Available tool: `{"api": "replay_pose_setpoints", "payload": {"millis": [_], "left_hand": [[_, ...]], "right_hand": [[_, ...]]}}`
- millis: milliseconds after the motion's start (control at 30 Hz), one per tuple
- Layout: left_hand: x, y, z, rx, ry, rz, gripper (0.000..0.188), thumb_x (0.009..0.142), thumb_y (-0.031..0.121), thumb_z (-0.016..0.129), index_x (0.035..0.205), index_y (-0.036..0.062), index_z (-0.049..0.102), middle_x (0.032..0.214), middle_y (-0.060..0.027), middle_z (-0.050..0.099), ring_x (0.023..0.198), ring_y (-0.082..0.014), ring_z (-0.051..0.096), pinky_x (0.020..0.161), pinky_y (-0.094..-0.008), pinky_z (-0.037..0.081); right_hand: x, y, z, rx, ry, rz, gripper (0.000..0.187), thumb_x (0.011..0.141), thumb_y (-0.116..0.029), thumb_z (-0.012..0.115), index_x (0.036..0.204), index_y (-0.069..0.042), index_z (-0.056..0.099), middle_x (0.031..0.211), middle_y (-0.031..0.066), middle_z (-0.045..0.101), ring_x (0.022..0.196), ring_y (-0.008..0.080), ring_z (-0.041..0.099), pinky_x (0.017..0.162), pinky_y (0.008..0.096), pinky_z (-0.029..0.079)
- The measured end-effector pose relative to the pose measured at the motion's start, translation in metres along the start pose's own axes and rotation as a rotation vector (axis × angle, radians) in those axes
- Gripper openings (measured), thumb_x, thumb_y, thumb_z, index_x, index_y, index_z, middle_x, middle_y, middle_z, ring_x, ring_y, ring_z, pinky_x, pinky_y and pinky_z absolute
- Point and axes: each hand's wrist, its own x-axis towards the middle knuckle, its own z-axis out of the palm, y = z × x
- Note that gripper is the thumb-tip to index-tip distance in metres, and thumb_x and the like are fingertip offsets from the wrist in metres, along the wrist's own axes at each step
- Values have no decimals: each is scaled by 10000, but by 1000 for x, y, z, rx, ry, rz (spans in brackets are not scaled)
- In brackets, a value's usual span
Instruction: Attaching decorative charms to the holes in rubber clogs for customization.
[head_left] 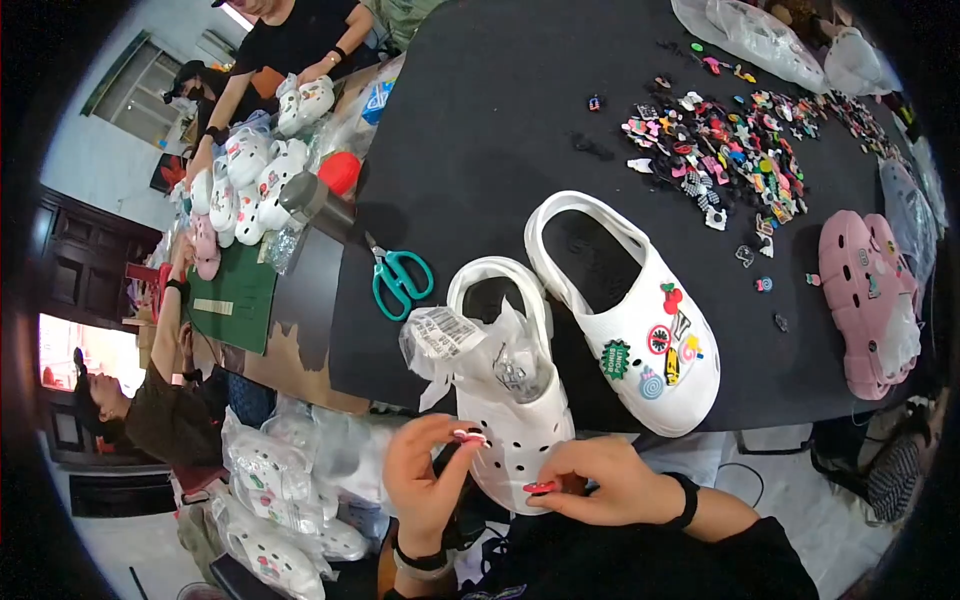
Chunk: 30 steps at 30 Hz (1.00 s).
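Note:
A white clog (518, 425) with bare holes in its upper points toward me at the table's near edge. Crumpled plastic wrap with a white label (445, 332) sticks out of its opening. My left hand (428, 485), at the left of the toe, pinches a small red-and-white shoe charm (471, 437). At the toe's right side, my right hand (605, 482) is closed on a small red charm (541, 487). Fingers partly cover both charms. The matching white clog (690, 385) lies to the right, with several colourful charms fixed in its upper.
Teal-handled scissors (402, 285) lie left of the clogs. A charm pile (715, 150) spreads over the far right of the black table (480, 120), near pink clogs (865, 300). Bagged clogs (275, 490) are stacked at lower left. Co-workers handle white clogs (250, 160) at upper left.

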Motion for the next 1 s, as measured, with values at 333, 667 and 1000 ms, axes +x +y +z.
{"api": "replay_pose_setpoints", "payload": {"millis": [333,667,1000], "left_hand": [[32,8,-8,114,-223,-41,207,754,-39,750,952,-23,690,892,-76,660,774,-115,589,714,-252,469],[46,-2,-14,50,-332,-307,296,721,47,815,969,-25,670,864,-38,666,722,-92,574,671,-234,459],[89,-1,-15,218,-637,-499,672,713,152,850,1273,17,505,1053,-47,631,876,-117,586,754,-275,490]], "right_hand": [[4,5,-1,8,37,-51,181,798,-145,740,911,-90,609,693,28,590,541,160,598,503,292,454],[10,12,-5,97,51,-42,180,810,-172,744,904,-100,608,582,-5,541,497,151,576,470,288,436],[16,23,-2,195,128,-109,197,804,-159,757,920,-97,611,562,-5,546,469,135,561,456,273,418]]}}
